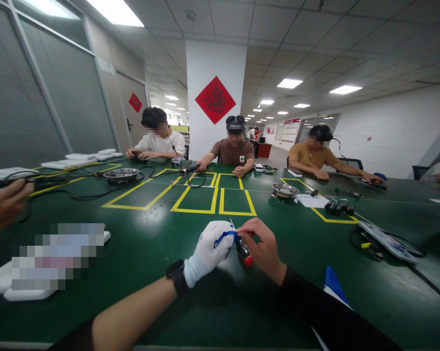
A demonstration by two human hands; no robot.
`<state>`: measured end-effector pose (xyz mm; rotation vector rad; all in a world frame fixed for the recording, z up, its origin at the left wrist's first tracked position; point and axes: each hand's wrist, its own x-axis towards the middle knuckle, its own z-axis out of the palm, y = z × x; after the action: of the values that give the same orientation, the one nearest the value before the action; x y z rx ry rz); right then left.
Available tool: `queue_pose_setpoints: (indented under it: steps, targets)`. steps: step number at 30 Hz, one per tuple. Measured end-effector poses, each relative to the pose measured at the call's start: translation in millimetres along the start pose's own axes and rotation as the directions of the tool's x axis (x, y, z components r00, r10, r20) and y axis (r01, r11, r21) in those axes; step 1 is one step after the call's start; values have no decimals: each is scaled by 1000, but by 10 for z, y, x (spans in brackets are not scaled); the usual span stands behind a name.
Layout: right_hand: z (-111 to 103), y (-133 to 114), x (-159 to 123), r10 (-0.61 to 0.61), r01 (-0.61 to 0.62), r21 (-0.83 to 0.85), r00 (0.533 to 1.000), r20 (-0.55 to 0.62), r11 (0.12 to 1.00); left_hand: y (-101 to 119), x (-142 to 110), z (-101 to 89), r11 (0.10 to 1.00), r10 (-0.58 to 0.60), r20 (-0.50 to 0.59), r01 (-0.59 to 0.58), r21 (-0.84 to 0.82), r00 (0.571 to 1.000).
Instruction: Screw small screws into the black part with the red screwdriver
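Observation:
My left hand [210, 248] wears a white glove with blue fingers and has a black watch [177, 275] at the wrist. Its fingers are curled around the middle of a screwdriver [244, 251], whose black and red handle points down towards me and whose thin shaft shows above the fingers. My right hand [260, 243] is bare and closed in a pinch. Its fingertips meet the blue glove fingertips beside the screwdriver; whatever lies between them is hidden. A blue and white glove [334, 285] rests on the green table [190, 312] beside my right forearm.
White flat devices [40, 287] lie at left. Two metal bowls [120, 174] [284, 190] stand farther back. Yellow tape [196, 211] marks the table. Right: black parts [338, 208], paper [311, 200], a cabled white device [388, 241]. Co-workers sit opposite; another person's hand [8, 207] enters left.

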<state>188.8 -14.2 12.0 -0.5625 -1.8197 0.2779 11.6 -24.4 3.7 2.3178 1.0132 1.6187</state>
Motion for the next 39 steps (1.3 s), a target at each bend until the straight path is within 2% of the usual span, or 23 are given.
queue_pose_setpoints:
  steps: [2, 5, 6, 7, 10, 13, 15, 17, 22, 24, 27, 29, 34, 39]
  targets:
    - [-11, 14, 7, 55, -55, -6, 998, -28, 998, -47, 27, -5, 995, -93, -75, 90, -43, 993]
    - [-27, 62, 13, 160, -160, 4, 986, -56, 987, -194, 91, -22, 950, -282, -199, 243, -198, 939]
    - [-28, 86, 13, 191, -190, 18, 980, -60, 982, -256, 110, -29, 926, -328, -190, 275, -259, 925]
    - [-27, 113, 10, 218, -216, 34, 974, -61, 976, -320, 124, -34, 903, -353, -136, 299, -308, 926]
    - [-18, 190, -3, 274, -272, 57, 961, -40, 961, -479, 130, -34, 855, -359, 133, 383, -350, 924]
    - [-11, 221, -7, 305, -305, 31, 952, 2, 952, -532, 93, -17, 847, -311, 360, 428, -316, 880]
    - [-10, 210, -1, 313, -313, -1, 949, 37, 950, -515, 61, -3, 872, -279, 441, 417, -255, 853]
    - [-6, 187, 7, 303, -301, -36, 949, 87, 953, -490, 32, 14, 897, -290, 457, 405, -176, 841]
    - [23, 171, 2, 243, -219, -129, 944, 222, 967, -494, 20, 59, 903, -387, 403, 429, -16, 830]
    - [33, 185, -9, 232, -187, -196, 942, 241, 963, -504, 36, 64, 889, -401, 414, 456, -37, 817]
    - [39, 198, -23, 226, -151, -280, 938, 261, 948, -491, 58, 48, 829, -411, 492, 540, -150, 768]
    - [42, 195, -28, 225, -135, -309, 934, 277, 941, -467, 67, 30, 798, -399, 523, 566, -207, 753]
    - [53, 167, -28, 190, -61, -369, 927, 324, 927, -405, 72, 7, 785, -392, 546, 579, -221, 740]
    - [60, 152, -24, 129, 47, -429, 919, 372, 902, -397, 78, 5, 798, -387, 528, 561, -219, 756]
